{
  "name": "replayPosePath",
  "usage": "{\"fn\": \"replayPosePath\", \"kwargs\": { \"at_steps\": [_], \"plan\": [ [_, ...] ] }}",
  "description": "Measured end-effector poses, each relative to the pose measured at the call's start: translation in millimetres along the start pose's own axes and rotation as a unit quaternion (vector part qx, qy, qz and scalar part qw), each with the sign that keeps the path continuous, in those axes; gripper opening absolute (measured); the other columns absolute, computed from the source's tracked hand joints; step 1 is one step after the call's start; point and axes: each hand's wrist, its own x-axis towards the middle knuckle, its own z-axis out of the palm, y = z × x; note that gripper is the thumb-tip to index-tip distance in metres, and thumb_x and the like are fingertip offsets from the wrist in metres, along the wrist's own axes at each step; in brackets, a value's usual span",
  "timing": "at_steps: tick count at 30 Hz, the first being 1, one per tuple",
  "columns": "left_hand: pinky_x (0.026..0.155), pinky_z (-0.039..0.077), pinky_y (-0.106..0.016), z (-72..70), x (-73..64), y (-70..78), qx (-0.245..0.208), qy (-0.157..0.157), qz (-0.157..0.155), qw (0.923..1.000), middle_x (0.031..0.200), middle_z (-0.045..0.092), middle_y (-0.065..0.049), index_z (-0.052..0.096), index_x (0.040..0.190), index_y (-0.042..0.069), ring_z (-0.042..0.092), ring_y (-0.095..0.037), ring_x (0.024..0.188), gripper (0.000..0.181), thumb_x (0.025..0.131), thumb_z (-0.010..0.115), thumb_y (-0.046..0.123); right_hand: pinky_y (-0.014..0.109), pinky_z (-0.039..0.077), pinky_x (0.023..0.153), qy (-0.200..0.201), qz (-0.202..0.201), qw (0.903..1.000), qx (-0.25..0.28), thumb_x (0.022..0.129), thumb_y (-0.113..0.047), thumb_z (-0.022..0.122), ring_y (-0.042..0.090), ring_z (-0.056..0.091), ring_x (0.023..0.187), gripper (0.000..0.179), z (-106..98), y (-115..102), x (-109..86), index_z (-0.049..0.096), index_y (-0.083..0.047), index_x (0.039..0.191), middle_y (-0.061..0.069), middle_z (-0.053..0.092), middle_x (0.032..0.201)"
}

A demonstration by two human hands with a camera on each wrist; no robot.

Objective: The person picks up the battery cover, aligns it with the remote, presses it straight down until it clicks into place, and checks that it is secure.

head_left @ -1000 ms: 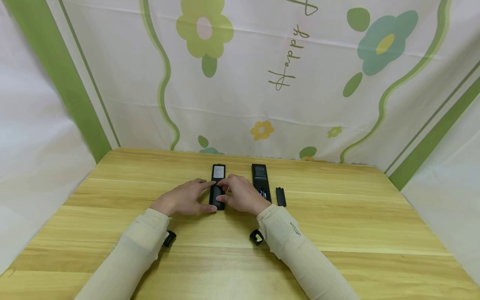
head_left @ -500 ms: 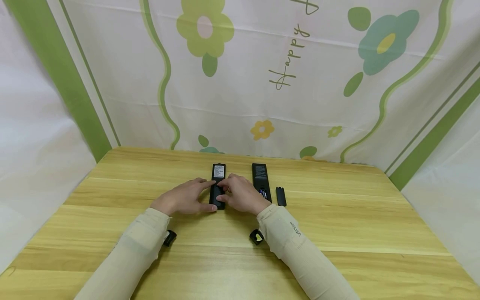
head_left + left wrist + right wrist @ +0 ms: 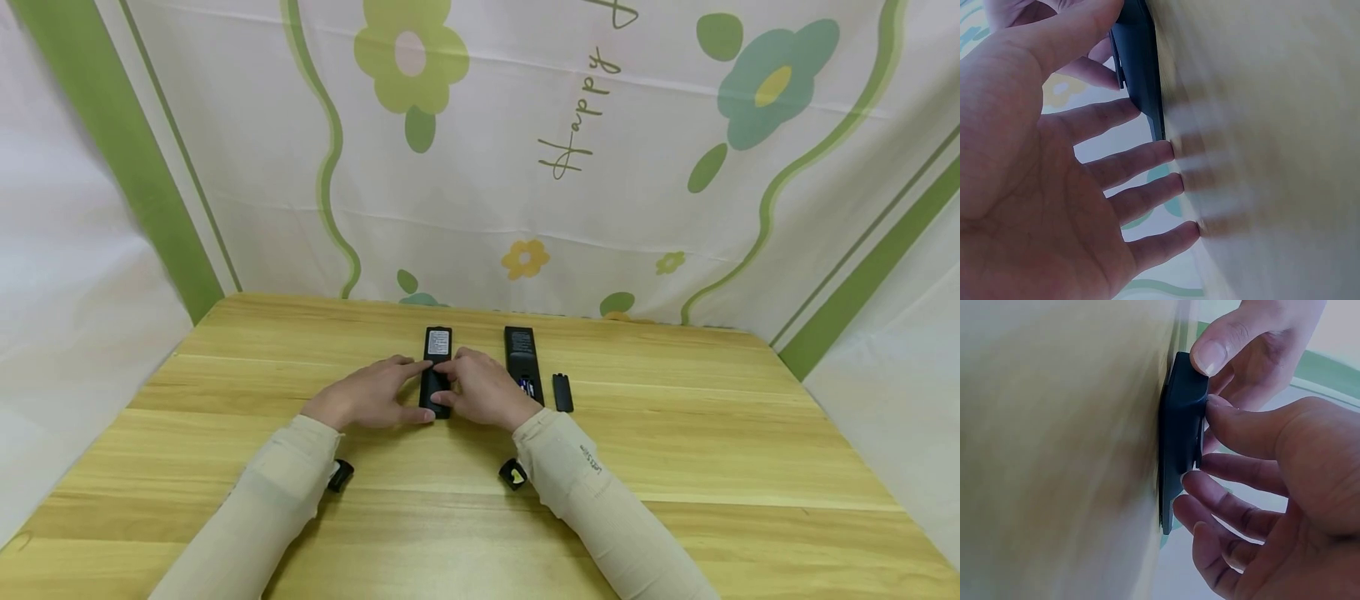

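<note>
A black remote control point(image 3: 438, 340) lies back up on the table, a white label at its far end. My left hand point(image 3: 375, 395) steadies it with straight fingers: the thumb presses its near end and the index finger touches it farther up. From the other side, my right hand point(image 3: 489, 388) pinches the remote's battery cover point(image 3: 1200, 440) between thumb and index finger. The right wrist view shows the cover's far edge standing slightly off the body. What lies under it is hidden. My other right fingers are loosely bent beside the remote.
To the right lies a second black remote point(image 3: 519, 342), its battery compartment exposed with batteries point(image 3: 527, 387) inside. A loose battery cover point(image 3: 562, 393) rests beside it. The wooden table point(image 3: 675, 450) ends at a flowered curtain point(image 3: 465, 192) behind.
Both hands stay in place on the left remote, with hardly any movement. The second remote and loose cover have not moved.
</note>
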Motion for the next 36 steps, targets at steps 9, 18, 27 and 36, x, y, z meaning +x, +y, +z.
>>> {"fn": "replayPosePath", "kwargs": {
  "at_steps": [9,18,27,36],
  "plan": [
    [0.11,0.036,-0.061,-0.5,1.2,0.1,0.005,-0.004,0.002,1.0,0.156,0.036,-0.025,0.035,0.159,0.01,0.04,-0.043,0.141,0.086,0.093,0.068,0.055,0.028,0.052,0.073,0.003,-0.016,0.9998,-0.015,0.094,-0.033,0.075,0.016,0.06,0.089,0.05,-1.3,-0.1,-1.3,0.065,-0.008,0.136,0.007,0.065,0.105],
    [0.11,0.037,-0.06,0.0,1.6,-0.7,0.009,-0.004,0.0,0.9999,0.156,0.036,-0.025,0.035,0.159,0.01,0.039,-0.043,0.141,0.087,0.093,0.068,0.056,0.029,0.052,0.073,0.004,-0.014,0.9998,-0.014,0.093,-0.035,0.076,0.015,0.06,0.088,0.05,-0.5,1.2,-0.8,0.067,-0.009,0.135,0.006,0.065,0.104],
    [0.11,0.037,-0.06,-0.6,1.2,-1.0,0.013,-0.005,0.002,0.9999,0.156,0.036,-0.026,0.035,0.159,0.01,0.04,-0.043,0.141,0.086,0.093,0.068,0.055,0.028,0.048,0.066,-0.004,-0.012,0.9999,-0.012,0.093,-0.036,0.075,0.013,0.055,0.079,0.048,-1.2,0.9,-0.4,0.068,-0.011,0.133,0.006,0.066,0.103],
    [0.111,0.036,-0.06,-0.4,2.2,-2.7,0.011,-0.005,0.002,0.9999,0.157,0.035,-0.026,0.035,0.159,0.01,0.038,-0.043,0.142,0.086,0.094,0.067,0.055,0.028,0.045,0.062,-0.006,-0.035,0.9986,-0.039,0.096,-0.037,0.071,0.013,0.052,0.074,0.048,-2.0,2.6,-2.3,0.066,-0.01,0.135,0.005,0.064,0.097]
  ]
}}
